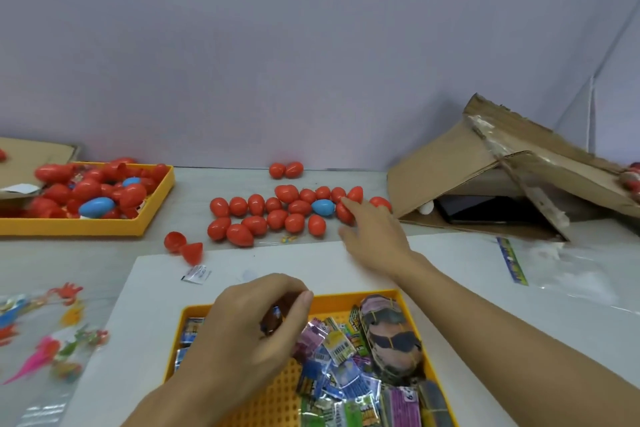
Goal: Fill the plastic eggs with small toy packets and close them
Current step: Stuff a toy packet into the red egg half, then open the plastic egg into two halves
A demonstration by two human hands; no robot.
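Closed red plastic eggs (277, 215) clustered mid-table, long axes mostly toward 12 or 1 o'clock; one blue plastic egg (323, 207) lying crosswise among them. Right hand (375, 236) reaching toward 11 o'clock, fingers straight and spread, fingertips touching a red egg (343, 212) at cluster's 3 o'clock edge. Left hand (256, 319) curled over yellow plastic tray (405, 302) of small toy packets (341, 350), pinching a dark red item (273, 321), blurred. Packet print unreadable.
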